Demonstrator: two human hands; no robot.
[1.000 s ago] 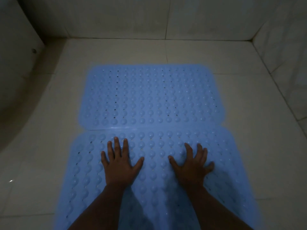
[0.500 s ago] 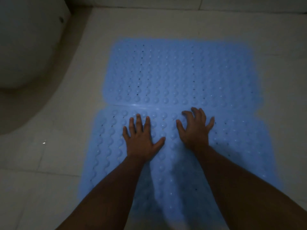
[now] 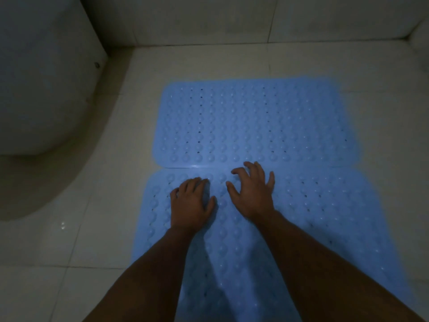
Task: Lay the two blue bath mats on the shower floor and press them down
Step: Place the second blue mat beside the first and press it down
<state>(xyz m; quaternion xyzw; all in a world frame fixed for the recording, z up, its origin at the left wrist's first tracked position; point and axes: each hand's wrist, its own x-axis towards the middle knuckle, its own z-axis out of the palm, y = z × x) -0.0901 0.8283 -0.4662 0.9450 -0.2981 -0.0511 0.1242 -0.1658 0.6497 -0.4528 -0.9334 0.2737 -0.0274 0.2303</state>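
Note:
Two blue bath mats with round bumps and small holes lie flat on the pale tiled shower floor (image 3: 232,63), their long edges meeting. The far mat (image 3: 255,122) is bare. Both my hands rest on the near mat (image 3: 325,217), close to its far edge. My left hand (image 3: 191,204) lies palm down with its fingers curled under. My right hand (image 3: 253,194) is palm down with fingers spread and bent, its fingertips at the seam between the mats. Neither hand holds anything.
A white toilet base (image 3: 39,89) curves in at the left, close to the mats' left edges. Tiled walls (image 3: 209,19) close off the back and the right corner. Bare floor tiles (image 3: 69,228) lie left of the near mat.
Both hands have slid forward to the near mat's far edge and drawn closer together. The left fingers have curled in. The view has shifted, bringing the back wall in.

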